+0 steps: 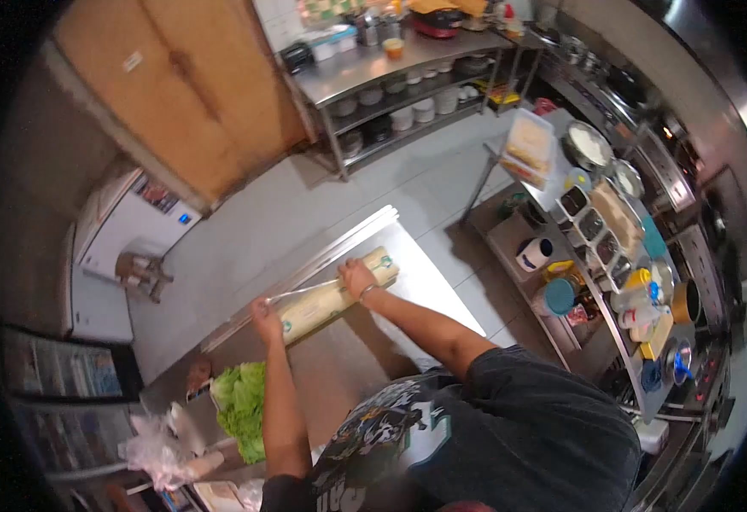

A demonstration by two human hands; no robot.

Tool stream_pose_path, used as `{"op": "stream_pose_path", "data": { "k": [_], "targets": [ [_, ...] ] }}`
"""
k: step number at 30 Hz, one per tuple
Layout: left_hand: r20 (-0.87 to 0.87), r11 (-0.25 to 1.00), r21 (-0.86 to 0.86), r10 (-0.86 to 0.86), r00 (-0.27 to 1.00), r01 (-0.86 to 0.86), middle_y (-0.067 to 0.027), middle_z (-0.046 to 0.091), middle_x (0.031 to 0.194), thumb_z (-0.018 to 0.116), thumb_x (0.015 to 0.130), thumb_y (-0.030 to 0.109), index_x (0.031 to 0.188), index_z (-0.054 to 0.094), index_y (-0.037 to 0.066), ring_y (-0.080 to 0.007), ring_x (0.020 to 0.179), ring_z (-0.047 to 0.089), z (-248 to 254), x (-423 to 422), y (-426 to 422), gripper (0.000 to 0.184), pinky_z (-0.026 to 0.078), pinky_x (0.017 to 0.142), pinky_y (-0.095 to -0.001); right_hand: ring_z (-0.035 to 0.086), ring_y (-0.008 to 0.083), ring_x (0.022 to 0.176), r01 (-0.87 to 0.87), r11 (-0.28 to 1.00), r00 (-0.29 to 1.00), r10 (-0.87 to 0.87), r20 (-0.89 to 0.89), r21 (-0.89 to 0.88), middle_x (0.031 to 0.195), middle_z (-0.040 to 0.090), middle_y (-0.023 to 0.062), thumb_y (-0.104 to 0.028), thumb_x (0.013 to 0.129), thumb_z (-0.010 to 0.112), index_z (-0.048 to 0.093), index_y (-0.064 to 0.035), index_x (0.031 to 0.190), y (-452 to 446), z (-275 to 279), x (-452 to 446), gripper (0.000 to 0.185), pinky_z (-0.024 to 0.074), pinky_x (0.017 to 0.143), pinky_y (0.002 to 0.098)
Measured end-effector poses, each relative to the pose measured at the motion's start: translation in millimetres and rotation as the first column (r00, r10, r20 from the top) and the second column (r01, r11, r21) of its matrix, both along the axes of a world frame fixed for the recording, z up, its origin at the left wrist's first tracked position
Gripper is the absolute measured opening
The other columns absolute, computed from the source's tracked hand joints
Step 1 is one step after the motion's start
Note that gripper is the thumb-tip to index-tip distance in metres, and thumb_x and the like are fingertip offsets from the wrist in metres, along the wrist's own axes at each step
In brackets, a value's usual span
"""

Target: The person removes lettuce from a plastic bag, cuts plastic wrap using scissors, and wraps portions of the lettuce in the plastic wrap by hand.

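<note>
A long pale-yellow roll [318, 305] with green print near its ends lies across the steel worktop [339, 354] in front of me; it looks like a roll of cling film. Between my hands a thin, clear, shiny edge of film [303, 291] is stretched along the roll's far side. My left hand [267, 322] is closed on the film at the roll's left end. Toward the right end, my right hand [356, 278] is also closed on the film, its fingers over the roll. Green lettuce [241, 410] lies left of my left forearm.
A crumpled plastic bag [156, 448] sits at lower left. To the right stands a steel table [587, 282] with containers and sauces, near the stoves. A steel shelf [373, 81] with crockery is at the back. A wooden stool [143, 275] stands by the white freezer [126, 222].
</note>
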State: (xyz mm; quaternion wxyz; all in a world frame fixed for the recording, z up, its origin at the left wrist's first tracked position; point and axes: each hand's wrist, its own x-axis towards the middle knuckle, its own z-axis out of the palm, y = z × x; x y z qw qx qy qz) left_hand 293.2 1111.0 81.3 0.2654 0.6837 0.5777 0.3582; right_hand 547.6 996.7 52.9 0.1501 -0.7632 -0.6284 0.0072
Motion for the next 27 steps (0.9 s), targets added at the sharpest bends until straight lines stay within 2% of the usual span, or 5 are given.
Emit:
{"op": "stream_pose_path", "data": {
  "k": [5, 11, 16, 21, 27],
  "targets": [
    [-0.011, 0.995, -0.071, 0.075, 0.997, -0.076, -0.0115, 0.063, 0.096, 0.061, 0.093, 0.014, 0.100, 0.057, 0.004, -0.0254, 0.092, 0.061, -11.4, -0.2, 5.4, 0.013, 0.047, 0.081, -0.0366, 0.061, 0.0339, 0.096, 0.146, 0.989, 0.982, -0.150, -0.112, -0.038, 0.106, 0.059, 0.0182, -0.013, 0.087, 0.051, 0.060, -0.0077, 0.107, -22.0, 22.6, 8.2, 0.022, 0.0547, 0.078, 0.0452],
    [0.136, 0.999, -0.029, 0.018, 0.991, -0.015, -0.0121, 0.060, 0.095, 0.059, 0.096, 0.020, 0.100, 0.056, 0.002, -0.0274, 0.090, 0.058, -8.3, -0.4, -5.0, 0.018, 0.045, 0.083, -0.0387, 0.062, 0.0412, 0.085, 0.366, 0.930, 0.748, -0.279, -0.603, 0.024, 0.100, 0.059, 0.0203, -0.007, 0.088, 0.050, 0.053, -0.0050, 0.100, -0.3, 30.8, 7.5, 0.013, 0.0503, 0.077, 0.0487],
    [0.057, 0.997, -0.035, 0.073, 0.996, -0.071, -0.0108, 0.056, 0.095, 0.058, 0.097, 0.020, 0.101, 0.054, 0.003, -0.0243, 0.091, 0.054, -15.7, -4.1, -3.4, 0.018, 0.044, 0.084, -0.0365, 0.060, 0.0367, 0.088, 0.210, 0.943, 0.864, -0.055, -0.500, 0.259, 0.095, 0.060, 0.0165, -0.010, 0.087, 0.052, 0.054, -0.0043, 0.094, -29.8, 14.9, 26.0, 0.009, 0.0493, 0.077, 0.0447],
    [0.100, 0.999, -0.025, 0.024, 0.995, -0.021, -0.0073, 0.061, 0.100, 0.059, 0.096, 0.028, 0.102, 0.056, 0.008, -0.0235, 0.092, 0.056, -22.1, -18.0, -1.0, 0.021, 0.043, 0.086, -0.0369, 0.062, 0.0316, 0.092, 0.360, 0.932, 0.927, -0.361, -0.103, -0.029, 0.094, 0.060, 0.0123, -0.022, 0.090, 0.055, 0.063, -0.0095, 0.094, -35.3, 20.6, 38.0, 0.016, 0.0523, 0.077, 0.0420],
    [-0.086, 0.993, -0.063, 0.094, 0.992, -0.100, -0.0098, 0.058, 0.099, 0.057, 0.098, 0.028, 0.099, 0.056, 0.003, -0.0240, 0.094, 0.056, -17.8, -22.5, -4.1, 0.025, 0.044, 0.084, -0.0355, 0.066, 0.0371, 0.087, 0.345, 0.937, 0.873, -0.340, -0.350, -0.049, 0.096, 0.065, 0.0153, -0.028, 0.092, 0.056, 0.066, -0.0113, 0.100, -27.5, 25.1, 58.4, 0.022, 0.0536, 0.075, 0.0470]
  ]
}}
